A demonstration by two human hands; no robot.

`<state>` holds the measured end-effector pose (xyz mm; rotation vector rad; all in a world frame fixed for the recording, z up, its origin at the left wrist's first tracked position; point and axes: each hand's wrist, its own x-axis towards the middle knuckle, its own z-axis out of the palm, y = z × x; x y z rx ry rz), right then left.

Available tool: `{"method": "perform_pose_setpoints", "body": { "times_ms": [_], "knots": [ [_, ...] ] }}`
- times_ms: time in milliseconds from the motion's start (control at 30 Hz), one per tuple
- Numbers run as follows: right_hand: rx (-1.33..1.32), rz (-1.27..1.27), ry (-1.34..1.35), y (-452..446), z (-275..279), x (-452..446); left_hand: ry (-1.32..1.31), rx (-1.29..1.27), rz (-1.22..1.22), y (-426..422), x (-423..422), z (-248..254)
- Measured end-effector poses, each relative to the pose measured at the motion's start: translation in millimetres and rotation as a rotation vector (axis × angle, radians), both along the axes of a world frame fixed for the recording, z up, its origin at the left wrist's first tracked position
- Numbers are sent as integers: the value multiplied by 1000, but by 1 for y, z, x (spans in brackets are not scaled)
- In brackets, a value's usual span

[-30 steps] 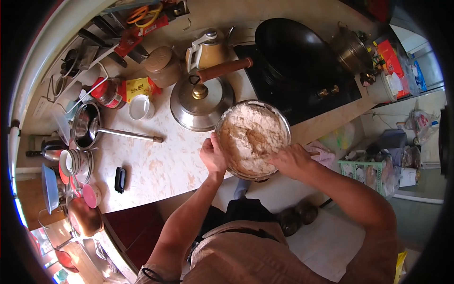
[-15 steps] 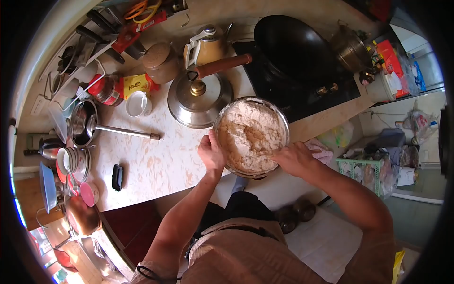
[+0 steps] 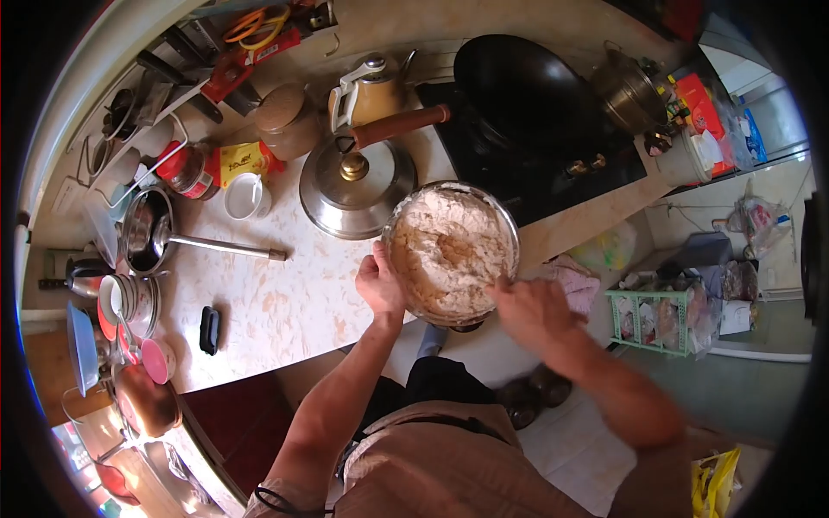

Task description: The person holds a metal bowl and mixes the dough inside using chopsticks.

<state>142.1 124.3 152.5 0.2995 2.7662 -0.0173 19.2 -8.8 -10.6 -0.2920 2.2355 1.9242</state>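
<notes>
Steadying the bowl, head view: the left side of the metal bowl is gripped by the left hand, with the thumb laid at the rim; the fingers underneath are hidden.
Right hand: the right hand is bent in at the lower right of the rim, its fingers drawn together; it is blurred, and whether anything is pinched there cannot be told.
Bowl's place: it is held between the two hands, at the near edge of the tabletop; whether it is partly supported there cannot be told.
Floury mixture: the bowl is largely filled by a pale, lumpy floury mixture, hollowed near the middle.
Hands to mixture: no long axis is offered by the round bowl; the mixture lies forward and left of the right hand, whose fingers are nearer to it, while the left hand is set outside.
Lidded pot: the lidded pot is set just beyond the bowl, leftward.
</notes>
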Motion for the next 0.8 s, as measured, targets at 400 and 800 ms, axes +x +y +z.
{"method": "perform_pose_setpoints", "body": {
  "times_ms": [400,800],
  "knots": [
    [-154,-531,238,-55,-61,41,-110,34,64,-10,48,9],
    [-186,-307,135,-49,-51,29,-270,306,-93,-24,65,19]
  ]
}}
